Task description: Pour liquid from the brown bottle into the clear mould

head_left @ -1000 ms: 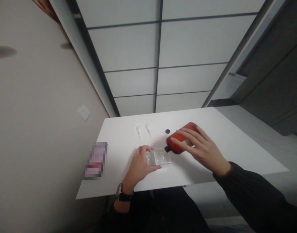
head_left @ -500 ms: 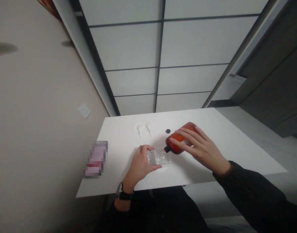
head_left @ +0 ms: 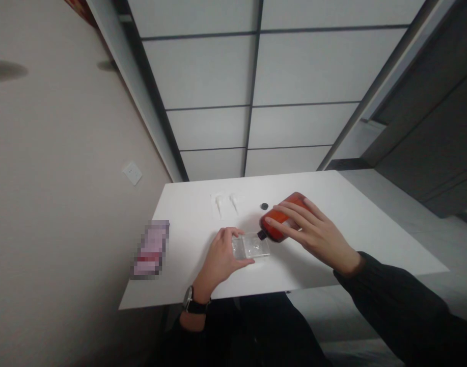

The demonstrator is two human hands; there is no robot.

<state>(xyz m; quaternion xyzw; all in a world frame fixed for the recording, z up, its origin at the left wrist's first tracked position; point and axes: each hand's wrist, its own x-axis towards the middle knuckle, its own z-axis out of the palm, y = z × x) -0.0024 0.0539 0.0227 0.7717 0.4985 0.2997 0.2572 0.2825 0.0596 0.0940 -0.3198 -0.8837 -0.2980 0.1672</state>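
While the right hand (head_left: pixel 317 237) grips the tilted red bottle (head_left: pixel 281 223), spout over the clear tray (head_left: pixel 252 247) on the table (head_left: pixel 344 224) | left hand (head_left: pixel 220 257) fingers pinch tray's edge | risk: overtilt floods tray; spill likely

Dim, flat room light; the white table (head_left: pixel 202 214) glows softly, wide-angle bending skews the edges, and fine detail stays soft.

Your right hand (head_left: pixel 313 234) has drawn the tipped orange bottle (head_left: pixel 281 224) slightly toward the left of the frame, so its dark neck now sits a touch further over the clear tray (head_left: pixel 252 247). The change is very small.
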